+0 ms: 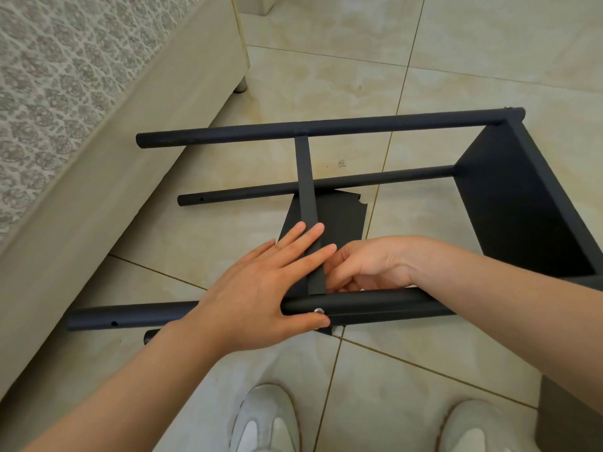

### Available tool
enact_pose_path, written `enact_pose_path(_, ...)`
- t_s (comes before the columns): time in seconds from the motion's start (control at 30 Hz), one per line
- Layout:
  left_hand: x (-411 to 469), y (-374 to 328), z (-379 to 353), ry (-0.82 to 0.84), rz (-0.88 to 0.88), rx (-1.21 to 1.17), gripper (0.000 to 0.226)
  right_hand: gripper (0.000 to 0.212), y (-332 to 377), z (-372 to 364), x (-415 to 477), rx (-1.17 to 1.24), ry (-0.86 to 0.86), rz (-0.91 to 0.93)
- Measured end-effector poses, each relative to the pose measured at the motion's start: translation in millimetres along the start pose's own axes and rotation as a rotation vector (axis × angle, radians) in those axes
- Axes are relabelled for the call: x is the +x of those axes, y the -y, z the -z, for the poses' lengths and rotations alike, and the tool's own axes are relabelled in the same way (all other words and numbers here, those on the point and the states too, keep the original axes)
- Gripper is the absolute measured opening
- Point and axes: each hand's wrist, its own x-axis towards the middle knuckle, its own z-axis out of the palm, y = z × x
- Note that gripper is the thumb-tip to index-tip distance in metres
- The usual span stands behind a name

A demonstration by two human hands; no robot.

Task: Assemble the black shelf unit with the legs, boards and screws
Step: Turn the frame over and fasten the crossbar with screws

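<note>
Beige tiled floor (456, 76): left hand (261, 288) flat, pressing black middle board (305, 177) against near black tubular leg (375, 306); right hand (368, 265) curled at joint, hold unclear. Silver screw (318, 310) in; next, tighten.

Bright, soft, even light; the glossy floor tiles (326, 76) show a pale sheen, shadows are faint, the black legs (326, 127) look sharp, lines bow near the edges.

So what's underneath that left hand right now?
The left hand lies flat over the near leg and the end of the middle board. A silver screw shows beside its thumb. The stretch of leg beneath the palm is covered and cannot be seen.
</note>
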Motion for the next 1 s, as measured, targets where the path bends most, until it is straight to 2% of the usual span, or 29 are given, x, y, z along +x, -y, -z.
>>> enact_pose_path(0.13, -0.5, 0.3, -0.7, 0.004, 0.005, 0.004, 0.088, 0.022, 3.8, -2.0, 3.1, -0.023, 0.027, -0.05)
enact_pose_path(0.3, -0.1, 0.5, -0.8, 0.009, 0.004, 0.01, 0.088, 0.033, 2.1, 0.6, 1.8, -0.035, 0.058, -0.05)
enact_pose_path(0.57, -0.6, 1.2, -1.3, 0.0, -0.001, 0.005, 0.089, 0.018, 2.9, -1.4, 0.9, -0.033, 0.022, -0.046)
enact_pose_path(1.0, -0.7, 1.6, -1.0, 0.002, -0.003, 0.002, 0.089, 0.016, 2.8, -1.4, 0.8, -0.014, -0.007, -0.045)
